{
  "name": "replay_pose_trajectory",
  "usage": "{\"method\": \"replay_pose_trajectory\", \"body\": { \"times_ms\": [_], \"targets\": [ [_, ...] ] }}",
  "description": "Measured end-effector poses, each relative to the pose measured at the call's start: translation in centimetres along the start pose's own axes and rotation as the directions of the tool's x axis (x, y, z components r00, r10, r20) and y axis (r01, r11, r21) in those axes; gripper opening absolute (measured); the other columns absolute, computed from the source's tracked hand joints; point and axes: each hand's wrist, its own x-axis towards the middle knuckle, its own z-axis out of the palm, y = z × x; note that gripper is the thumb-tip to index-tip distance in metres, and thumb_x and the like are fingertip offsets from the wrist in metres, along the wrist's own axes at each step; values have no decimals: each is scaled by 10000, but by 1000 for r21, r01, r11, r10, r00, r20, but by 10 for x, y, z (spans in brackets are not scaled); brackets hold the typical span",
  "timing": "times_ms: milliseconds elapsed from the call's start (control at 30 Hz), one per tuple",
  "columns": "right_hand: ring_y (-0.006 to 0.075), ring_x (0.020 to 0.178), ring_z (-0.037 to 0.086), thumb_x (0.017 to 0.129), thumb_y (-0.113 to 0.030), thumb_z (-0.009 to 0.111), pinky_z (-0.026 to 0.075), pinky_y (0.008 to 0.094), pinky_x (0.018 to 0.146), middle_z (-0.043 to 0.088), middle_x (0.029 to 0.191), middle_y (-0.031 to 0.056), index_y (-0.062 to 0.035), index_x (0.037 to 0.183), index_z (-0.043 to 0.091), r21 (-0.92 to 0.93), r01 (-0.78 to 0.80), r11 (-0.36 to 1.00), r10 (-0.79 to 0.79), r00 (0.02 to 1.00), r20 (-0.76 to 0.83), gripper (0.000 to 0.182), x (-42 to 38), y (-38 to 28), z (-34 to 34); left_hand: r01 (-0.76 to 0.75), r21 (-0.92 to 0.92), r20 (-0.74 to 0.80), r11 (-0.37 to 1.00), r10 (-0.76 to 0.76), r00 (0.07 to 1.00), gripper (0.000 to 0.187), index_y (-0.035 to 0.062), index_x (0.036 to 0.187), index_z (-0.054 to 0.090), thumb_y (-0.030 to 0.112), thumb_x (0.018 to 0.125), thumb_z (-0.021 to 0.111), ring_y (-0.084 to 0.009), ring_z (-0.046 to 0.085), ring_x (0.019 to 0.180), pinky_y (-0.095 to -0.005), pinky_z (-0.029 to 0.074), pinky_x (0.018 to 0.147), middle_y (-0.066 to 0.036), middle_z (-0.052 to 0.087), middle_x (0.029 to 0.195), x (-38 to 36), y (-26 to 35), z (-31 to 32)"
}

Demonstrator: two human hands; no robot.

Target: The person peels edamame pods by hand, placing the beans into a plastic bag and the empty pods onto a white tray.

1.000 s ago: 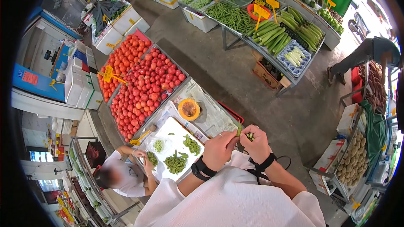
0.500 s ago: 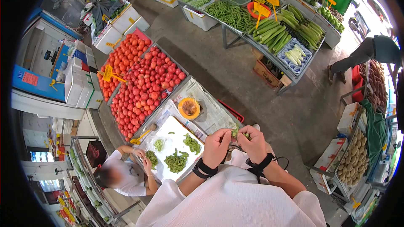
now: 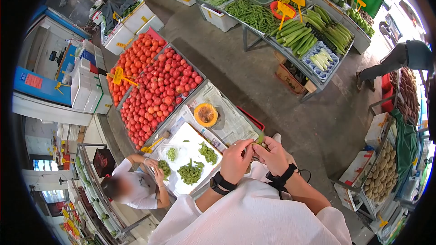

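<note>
My left hand point(image 3: 235, 162) and my right hand point(image 3: 271, 155) meet in front of my white shirt, fingers pinched together. A small green pod point(image 3: 260, 139) shows at the fingertips, gripped by my right hand. What my left fingers pinch is hidden. Left of my hands, a white board point(image 3: 180, 151) on the newspaper-covered table carries heaps of green pods point(image 3: 190, 172), another green heap point(image 3: 207, 153) and a clear bag of pale green pieces point(image 3: 172, 154). An orange-rimmed bowl point(image 3: 205, 115) stands on newspaper point(image 3: 225, 120) beyond the board.
A co-worker point(image 3: 136, 186) sits at the left, hands at a green heap by the board. Red fruit point(image 3: 156, 95) fills the adjoining stand. Across the aisle stands a vegetable table point(image 3: 281, 54). Potatoes point(image 3: 381, 172) lie at the right, and another person point(image 3: 399, 59) stands behind.
My hands have shifted slightly and drawn closer together at the fingertips. The green piece now points up and right from them. The view has moved slightly.
</note>
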Motion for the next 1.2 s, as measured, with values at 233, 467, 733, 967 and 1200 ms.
{"method": "replay_pose_trajectory", "body": {
  "times_ms": [233, 467, 733, 967, 1200],
  "targets": [
    [25, 542, 431, 871, -46, 587, 327, 180, 474, 606, 749, 17, 1, 997, 591, -30, -50, 998, 49, 998, -33, 134, 3, 10, -5, -11, 96, 50, 995, 7, 999, 174, -1, 1003, 650, 14, 841, 586, -199, 623, 649, -275, 466, 582, -128, 647, 813, 0, -9, -4],
    [28, 546, 415, 882, -24, 576, 317, 172, 479, 646, 803, 68, -2, 1016, 596, 106, 3, 994, -18, 989, 143, 137, -6, -9, 4, 315, -271, 98, 910, -299, 949, 184, -11, 1060, 632, 49, 907, 551, -83, 620, 723, -215, 464, 621, -71, 674, 837, 4, -10, -29],
    [55, 540, 430, 887, -122, 637, 331, 182, 478, 631, 759, 79, -16, 935, 597, 269, -74, 960, 23, 982, 189, 122, -2, 6, 1, 348, -537, 190, 769, -292, 937, 173, 3, 1060, 608, 90, 913, 580, 2, 456, 585, -166, 361, 510, 28, 579, 710, -12, -15, -34],
    [56, 545, 444, 875, -130, 660, 339, 181, 478, 600, 724, 46, -31, 875, 571, 232, -84, 969, 51, 988, 144, 133, 5, 13, 17, 441, -573, 253, 691, -363, 897, 180, -20, 1070, 588, 82, 922, 578, -30, 562, 742, -171, 452, 643, -6, 623, 848, -25, -17, -42],
    [40, 577, 491, 862, -46, 642, 357, 174, 493, 609, 711, 32, -5, 879, 593, -108, -7, 994, 11, 999, 38, 66, 10, 22, 41, 402, -549, 131, 733, -399, 907, 218, -8, 1091, 585, 113, 910, 610, -30, 570, 753, -179, 462, 647, -14, 635, 895, -41, -33, -51]
  ]
}}
